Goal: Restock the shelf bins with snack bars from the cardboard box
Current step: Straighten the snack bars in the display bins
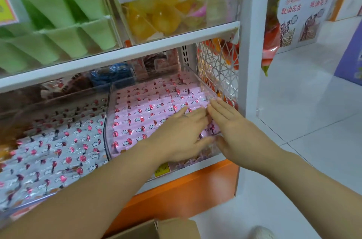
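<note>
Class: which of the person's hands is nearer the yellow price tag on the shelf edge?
Left. The left hand rests on the pink bars just above the yellow price tag; the right hand lies farther off, up and to the right.

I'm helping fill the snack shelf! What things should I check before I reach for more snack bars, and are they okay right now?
1. Hands free: left hand and right hand lie flat with straight fingers at the clear bin, holding nothing: ok.
2. Pink bars in tidy rows: ok where visible; under the hands, cannot tell.
3. Room left in the clear bin: cannot tell.
4. Cardboard box close by: it sits in front of the shelf, below the hands: ok.
5. Bars left in the cardboard box: its inside is out of view: cannot tell.
6. White bars in the neighbouring bin: laid in rows, well filled: ok.
</note>
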`<act>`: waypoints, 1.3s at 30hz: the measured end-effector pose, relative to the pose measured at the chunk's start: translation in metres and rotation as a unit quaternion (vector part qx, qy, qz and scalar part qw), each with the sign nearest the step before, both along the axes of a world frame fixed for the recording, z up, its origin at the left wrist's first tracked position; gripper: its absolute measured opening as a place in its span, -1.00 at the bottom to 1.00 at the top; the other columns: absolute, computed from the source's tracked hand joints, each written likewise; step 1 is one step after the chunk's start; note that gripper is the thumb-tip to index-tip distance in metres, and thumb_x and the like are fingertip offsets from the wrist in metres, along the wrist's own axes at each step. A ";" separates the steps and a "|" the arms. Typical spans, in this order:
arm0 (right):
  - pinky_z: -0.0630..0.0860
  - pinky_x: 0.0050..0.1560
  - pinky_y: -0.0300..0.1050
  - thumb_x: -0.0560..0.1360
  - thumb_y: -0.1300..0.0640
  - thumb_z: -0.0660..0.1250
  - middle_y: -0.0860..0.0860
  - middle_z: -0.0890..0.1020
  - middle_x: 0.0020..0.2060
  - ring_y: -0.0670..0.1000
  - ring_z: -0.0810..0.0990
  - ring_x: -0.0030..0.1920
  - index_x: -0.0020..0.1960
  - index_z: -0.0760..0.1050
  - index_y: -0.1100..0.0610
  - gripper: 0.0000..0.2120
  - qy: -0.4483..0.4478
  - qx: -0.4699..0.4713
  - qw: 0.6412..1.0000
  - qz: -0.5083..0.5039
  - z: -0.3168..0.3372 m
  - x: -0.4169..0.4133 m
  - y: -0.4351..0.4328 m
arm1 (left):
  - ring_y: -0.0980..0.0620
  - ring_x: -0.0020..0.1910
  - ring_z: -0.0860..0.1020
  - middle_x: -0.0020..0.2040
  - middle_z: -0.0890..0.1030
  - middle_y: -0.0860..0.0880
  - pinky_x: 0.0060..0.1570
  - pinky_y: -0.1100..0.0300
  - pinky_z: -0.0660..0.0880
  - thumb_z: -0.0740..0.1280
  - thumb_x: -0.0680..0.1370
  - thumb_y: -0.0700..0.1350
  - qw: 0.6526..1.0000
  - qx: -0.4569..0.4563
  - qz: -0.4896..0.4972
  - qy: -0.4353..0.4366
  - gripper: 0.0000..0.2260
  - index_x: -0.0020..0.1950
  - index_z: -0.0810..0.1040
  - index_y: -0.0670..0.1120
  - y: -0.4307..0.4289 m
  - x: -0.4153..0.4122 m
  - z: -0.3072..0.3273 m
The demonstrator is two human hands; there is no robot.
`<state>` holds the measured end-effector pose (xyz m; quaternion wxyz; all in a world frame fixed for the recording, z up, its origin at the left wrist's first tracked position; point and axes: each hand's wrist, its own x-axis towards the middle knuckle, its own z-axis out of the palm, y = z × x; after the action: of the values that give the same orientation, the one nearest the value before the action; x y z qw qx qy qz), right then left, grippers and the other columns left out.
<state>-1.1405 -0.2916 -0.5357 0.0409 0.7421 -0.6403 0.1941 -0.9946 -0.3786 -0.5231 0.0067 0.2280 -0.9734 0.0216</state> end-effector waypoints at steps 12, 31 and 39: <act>-0.28 0.29 -0.54 0.49 0.40 0.16 -0.01 0.14 0.51 -0.18 -0.08 0.46 0.51 0.12 0.15 -0.38 -0.122 0.049 0.991 0.038 0.010 -0.007 0.003 | 0.13 0.53 -0.01 0.56 0.07 0.07 0.51 0.04 -0.19 0.06 0.59 0.22 0.999 0.013 0.009 -0.041 -0.43 0.55 0.08 0.03 0.002 0.006 0.014; -0.04 0.48 -0.03 0.29 -0.47 -0.30 0.01 0.07 0.54 0.03 0.07 0.51 0.55 -0.02 0.02 -0.05 0.118 0.137 0.983 0.033 0.007 0.026 -0.016 | 0.02 0.54 -0.21 0.53 -0.27 0.16 0.47 -0.21 -0.17 0.02 0.54 0.35 0.988 0.021 0.128 -0.085 -0.35 0.53 -0.20 0.21 0.021 0.079 -0.004; -0.15 0.52 0.04 0.53 -0.35 -0.17 0.02 -0.10 0.55 0.00 -0.15 0.54 0.55 -0.08 0.09 -0.25 0.082 0.165 0.983 0.029 0.015 0.031 -0.024 | 0.05 0.53 -0.25 0.43 -0.38 0.18 0.47 -0.18 -0.21 -0.05 0.57 0.31 0.984 0.019 0.167 -0.063 -0.37 0.51 -0.30 0.16 0.024 0.091 0.004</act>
<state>-1.1090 -0.3159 -0.5211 -0.0355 0.7701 -0.6364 0.0258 -0.9036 -0.3545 -0.5192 -0.0630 0.3855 -0.9204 0.0187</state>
